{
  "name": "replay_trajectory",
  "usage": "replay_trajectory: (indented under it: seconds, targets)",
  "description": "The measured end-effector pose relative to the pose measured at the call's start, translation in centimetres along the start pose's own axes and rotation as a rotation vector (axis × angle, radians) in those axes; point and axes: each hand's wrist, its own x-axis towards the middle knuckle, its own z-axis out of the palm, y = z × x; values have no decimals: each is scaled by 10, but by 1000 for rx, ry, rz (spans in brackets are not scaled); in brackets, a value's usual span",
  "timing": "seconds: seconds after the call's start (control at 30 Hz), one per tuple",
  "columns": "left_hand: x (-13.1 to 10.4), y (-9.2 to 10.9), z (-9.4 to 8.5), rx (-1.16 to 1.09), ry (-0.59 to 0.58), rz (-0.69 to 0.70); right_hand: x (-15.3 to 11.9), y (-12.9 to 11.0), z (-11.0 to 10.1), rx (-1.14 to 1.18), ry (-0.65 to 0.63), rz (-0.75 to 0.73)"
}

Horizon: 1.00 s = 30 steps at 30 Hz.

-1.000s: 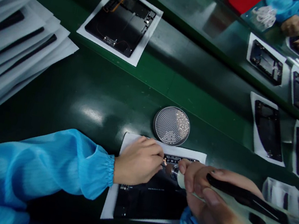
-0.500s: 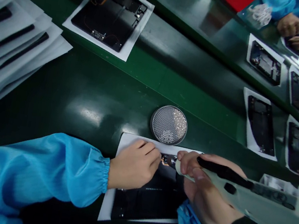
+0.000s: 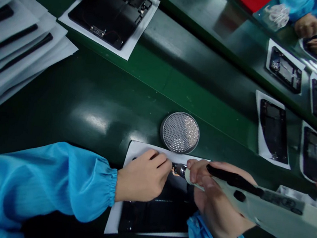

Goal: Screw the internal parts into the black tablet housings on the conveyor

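My right hand (image 3: 218,195) is wrapped round a pale electric screwdriver (image 3: 275,212) with a black lever, held at a slant. The driver's metal nose points left at the upper part of a black, opened tablet-like device (image 3: 159,214), close to a small orange flex piece. My left hand (image 3: 145,176) rests over the device's upper left, its fingers curled together just left of the driver tip; whatever they pinch is hidden. Under the device lies a white sheet (image 3: 113,219). Directly above it sits a round, perforated screw tray (image 3: 180,132) with tiny silvery screws gathered on its right side.
A stack of sheets with dark panels between them (image 3: 23,47) stands at left. Another opened device (image 3: 111,12) lies on paper along the green track. Further devices (image 3: 274,130) lie at right. Across the line, a co-worker's hands (image 3: 311,32) work near a red container (image 3: 255,0).
The opened device at upper left has slid left, as have the nearer devices at right. Those on the far line have shifted right. My hands and the screwdriver stay almost in place.
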Motion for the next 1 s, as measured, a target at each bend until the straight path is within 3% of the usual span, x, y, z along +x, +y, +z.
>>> replay_trajectory:
  seconds: [1.0]
  targets:
    - [-3,3,2,-17,-17,-26,-4,11,0,12,-80,1]
